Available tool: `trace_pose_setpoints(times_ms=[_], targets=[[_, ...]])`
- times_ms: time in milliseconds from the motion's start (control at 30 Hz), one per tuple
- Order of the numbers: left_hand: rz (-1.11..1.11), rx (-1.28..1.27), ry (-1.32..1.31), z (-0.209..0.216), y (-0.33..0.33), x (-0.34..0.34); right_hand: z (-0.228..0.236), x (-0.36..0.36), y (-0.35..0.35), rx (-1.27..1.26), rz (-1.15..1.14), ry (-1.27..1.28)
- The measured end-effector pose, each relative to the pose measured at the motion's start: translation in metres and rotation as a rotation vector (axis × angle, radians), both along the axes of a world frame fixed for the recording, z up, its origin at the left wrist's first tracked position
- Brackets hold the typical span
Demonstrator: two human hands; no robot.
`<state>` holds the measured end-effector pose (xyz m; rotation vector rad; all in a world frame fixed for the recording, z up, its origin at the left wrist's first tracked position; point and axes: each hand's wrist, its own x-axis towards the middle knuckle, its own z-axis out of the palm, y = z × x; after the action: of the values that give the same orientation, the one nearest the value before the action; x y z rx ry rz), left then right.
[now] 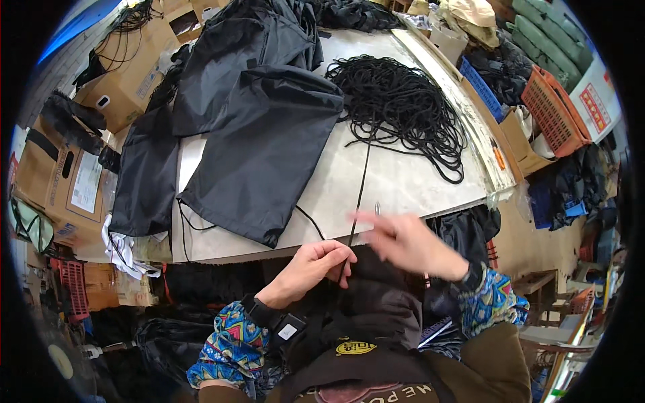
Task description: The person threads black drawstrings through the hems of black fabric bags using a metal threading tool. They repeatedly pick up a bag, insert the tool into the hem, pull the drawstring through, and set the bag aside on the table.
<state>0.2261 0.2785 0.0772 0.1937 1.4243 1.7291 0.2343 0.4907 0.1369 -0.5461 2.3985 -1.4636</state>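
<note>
My left hand (314, 266) pinches a thin black cord (362, 181) at the near edge of the white table. From there the cord runs up to a loose heap of black cord (396, 107) on the tabletop. My right hand (413, 247) is beside it to the right, smeared by motion, so its fingers do not show clearly. A small shiny metal piece (377, 208) shows just beyond the right fingers; whether it is held, I cannot tell. A flat black fabric bag (269, 148) lies left of the cord, with cord ends coming out at its near corners.
More black fabric pieces (215, 77) are piled behind and left on the white table (430, 198). Cardboard boxes (70, 171) stand at the left. On the right are an orange basket (554, 111), a blue crate (480, 87) and an orange-handled tool (498, 156) on the wooden edge.
</note>
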Motion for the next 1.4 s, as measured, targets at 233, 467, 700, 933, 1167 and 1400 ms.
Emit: trace_pose_setpoints(times_ms=[233,467,700,933,1167,1400], targets=[[-0.159,-0.126,0.251,0.029,-0.027,0.011,-0.048,-0.034,0.027,0.204,0.027,0.287],[-0.626,0.934,0.638,0.064,-0.080,0.048,-0.048,-0.034,0.031,0.256,-0.293,0.277],[0.451,-0.168,0.540,0.011,-0.022,0.062,-0.025,0.015,-0.021,-0.047,0.156,-0.171],[0.581,-0.015,0.606,0.010,-0.011,0.058,-0.022,0.024,-0.034,-0.451,0.132,-0.683],[-0.225,1.652,1.016,0.159,-0.105,0.084,-0.058,0.041,-0.007,-1.340,-0.051,-0.716],[0.696,0.093,0.010,0.055,-0.026,0.059,-0.026,0.042,-0.013,-0.513,-0.316,-0.424]])
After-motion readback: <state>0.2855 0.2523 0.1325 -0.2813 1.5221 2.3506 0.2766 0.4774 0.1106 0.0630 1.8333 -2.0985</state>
